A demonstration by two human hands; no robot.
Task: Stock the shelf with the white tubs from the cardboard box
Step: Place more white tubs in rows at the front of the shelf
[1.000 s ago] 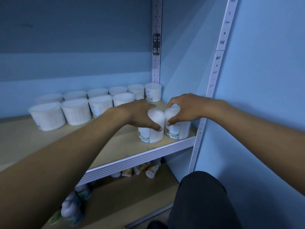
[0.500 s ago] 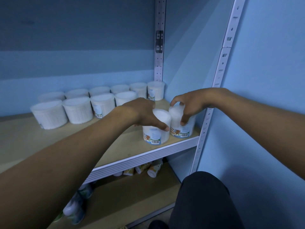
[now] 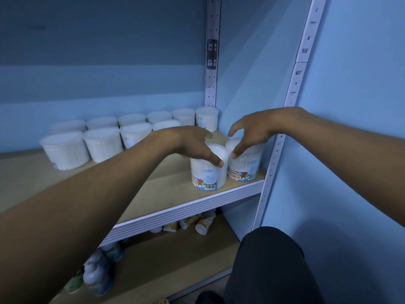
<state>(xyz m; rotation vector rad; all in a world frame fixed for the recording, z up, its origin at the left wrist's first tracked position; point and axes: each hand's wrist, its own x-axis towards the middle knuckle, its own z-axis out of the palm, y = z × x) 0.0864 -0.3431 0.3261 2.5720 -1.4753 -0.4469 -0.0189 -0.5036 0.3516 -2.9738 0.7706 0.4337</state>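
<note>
Two white tubs of cotton buds stand side by side near the front right corner of the wooden shelf [image 3: 162,189]. My left hand [image 3: 188,143] hovers spread over the left tub [image 3: 208,174], with the thumb tip resting on its front rim. Above the right tub [image 3: 245,167], my right hand [image 3: 252,132] is raised with its fingers apart, and one fingertip touches the lid's edge. Several more white tubs [image 3: 103,143] stand in two rows along the back of the shelf. The cardboard box is not in view.
A perforated metal upright [image 3: 274,170] stands just right of the two tubs, and another [image 3: 212,62] at the back corner. Small bottles [image 3: 203,223] lie on the lower shelf, with more [image 3: 98,270] at its left. My knee [image 3: 269,264] is at the bottom right.
Both tubs were set down on the shelf near its front right corner. Both hands have loosened from their grip on the lids; the right hand has lifted.
</note>
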